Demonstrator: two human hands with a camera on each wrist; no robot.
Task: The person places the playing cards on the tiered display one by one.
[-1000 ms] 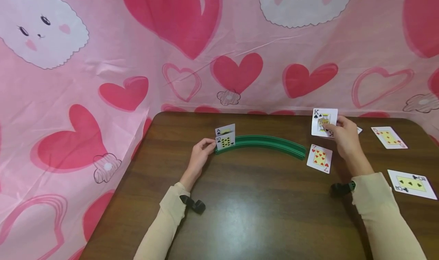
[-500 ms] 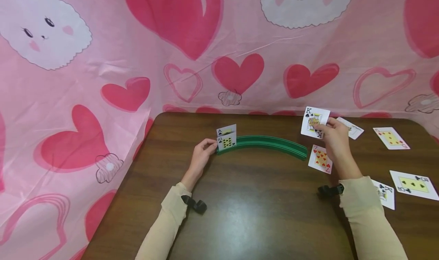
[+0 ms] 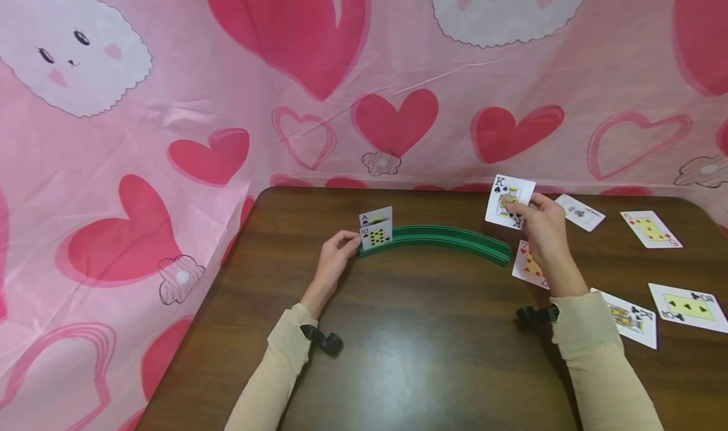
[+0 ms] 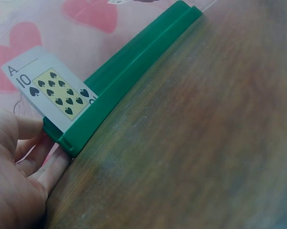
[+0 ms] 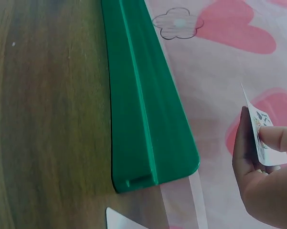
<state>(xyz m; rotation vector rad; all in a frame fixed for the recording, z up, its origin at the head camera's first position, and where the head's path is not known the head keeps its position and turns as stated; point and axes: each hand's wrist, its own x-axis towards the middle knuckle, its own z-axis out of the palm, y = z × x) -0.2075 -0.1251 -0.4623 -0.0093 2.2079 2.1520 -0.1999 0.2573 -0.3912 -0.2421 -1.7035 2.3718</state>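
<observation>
A curved green card holder (image 3: 449, 235) lies on the brown table. In its left end stand a ten of spades (image 3: 376, 236) and, behind it, an ace (image 3: 375, 213). My left hand (image 3: 332, 260) grips that end, fingers around it in the left wrist view. Above the table, beyond the holder's right end, my right hand (image 3: 548, 241) pinches a king of spades (image 3: 500, 194) between thumb and fingers, its face towards me. The right wrist view shows this card (image 5: 262, 148) nearly edge-on, apart from the holder (image 5: 143, 119).
Face up on the right lie a seven of hearts (image 3: 526, 265), partly behind my right arm, a card with a small figure (image 3: 579, 213), a diamonds card (image 3: 648, 229), a king of clubs (image 3: 631, 320) and a clubs card (image 3: 688, 308). A pink heart-patterned cloth (image 3: 318, 140) hangs behind the table.
My right hand has carried the king of spades leftward, towards the holder. The figure card and the king of clubs have come into sight. My left hand stays at the holder's end.
</observation>
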